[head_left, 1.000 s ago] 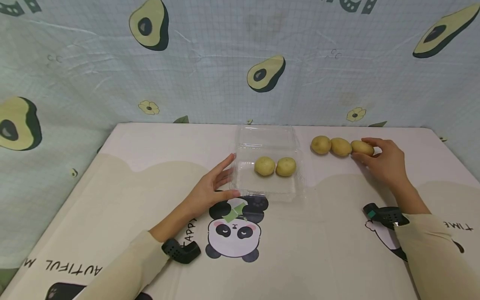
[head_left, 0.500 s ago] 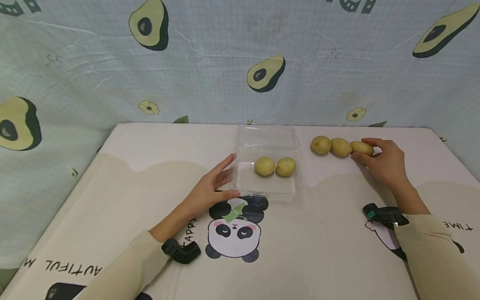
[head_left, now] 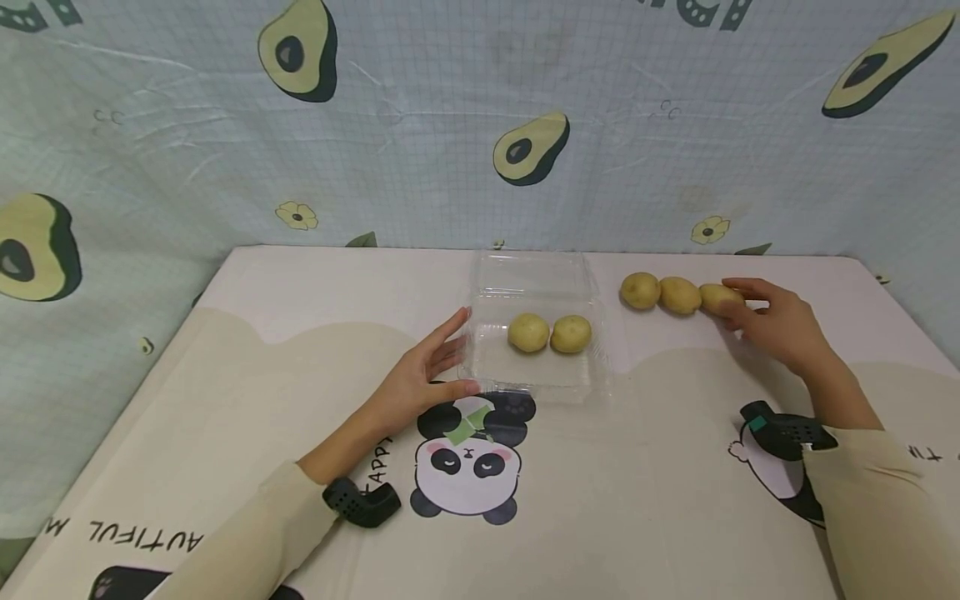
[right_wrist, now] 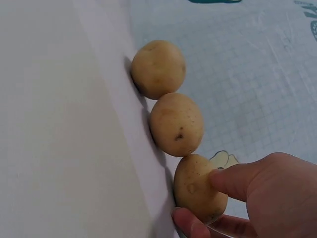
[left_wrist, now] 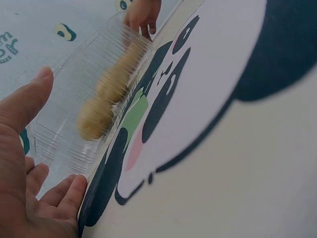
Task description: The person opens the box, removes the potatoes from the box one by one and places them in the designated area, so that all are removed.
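Note:
Two potatoes (head_left: 528, 332) sit side by side inside a clear plastic clamshell box (head_left: 517, 372), whose lid (head_left: 534, 268) lies back. My left hand (head_left: 415, 383) is at the box's left side, thumb and fingers spread along its edge. To the right of the box, three potatoes form a row: a left one (head_left: 640, 291), a middle one (head_left: 680, 296) and a right one (head_left: 718, 298). At the right end, my right hand (head_left: 772, 323) holds the last potato (right_wrist: 198, 188). Its thumb (right_wrist: 233, 179) lies on the potato's side, with curled fingertips (right_wrist: 188, 223) at the lower end.
A printed cloth with a panda picture (head_left: 468, 475) covers the table (head_left: 637, 500). Behind the table's far edge hangs a pale curtain (head_left: 420, 158) with avocado prints. Black wrist cameras (head_left: 363, 502) are strapped on both forearms.
My right wrist and forearm have shifted slightly right, and the thumb has moved up over the right potato. The left hand, the box and its potatoes stay in place.

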Demonstrator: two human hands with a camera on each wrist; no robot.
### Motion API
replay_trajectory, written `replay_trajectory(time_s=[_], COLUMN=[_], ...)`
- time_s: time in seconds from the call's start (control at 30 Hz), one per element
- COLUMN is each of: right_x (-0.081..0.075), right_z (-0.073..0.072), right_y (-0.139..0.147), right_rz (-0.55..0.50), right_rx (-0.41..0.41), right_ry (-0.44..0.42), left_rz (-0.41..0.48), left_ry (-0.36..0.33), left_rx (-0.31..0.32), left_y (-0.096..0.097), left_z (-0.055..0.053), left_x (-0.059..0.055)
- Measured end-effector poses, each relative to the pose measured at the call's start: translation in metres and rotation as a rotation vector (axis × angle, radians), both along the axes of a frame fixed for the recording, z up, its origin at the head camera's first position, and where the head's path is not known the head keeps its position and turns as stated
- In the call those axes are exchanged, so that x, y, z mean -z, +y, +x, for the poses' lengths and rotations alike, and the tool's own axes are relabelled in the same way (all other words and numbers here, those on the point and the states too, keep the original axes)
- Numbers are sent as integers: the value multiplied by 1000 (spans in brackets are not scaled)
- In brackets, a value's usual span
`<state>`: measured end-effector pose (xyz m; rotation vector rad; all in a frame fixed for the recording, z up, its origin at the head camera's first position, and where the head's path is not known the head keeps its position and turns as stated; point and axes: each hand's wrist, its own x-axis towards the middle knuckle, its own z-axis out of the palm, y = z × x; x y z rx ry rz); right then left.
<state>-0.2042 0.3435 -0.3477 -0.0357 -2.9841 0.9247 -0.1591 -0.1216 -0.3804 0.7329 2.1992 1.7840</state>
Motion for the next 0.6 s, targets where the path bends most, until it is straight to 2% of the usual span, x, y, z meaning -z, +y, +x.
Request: replay_trajectory(time_s=[0.23, 0.6], right_x=[1, 5], right_z=[0, 0], right_y=[-2, -9], right_rz=[-11, 31], right_rx=[12, 44], right_ry=[31, 112], left_rz=[-9, -4], left_ry=[-1, -3], left_rx=[-6, -5], left_y=[0, 1], left_z=[0, 1], left_x=[0, -2])
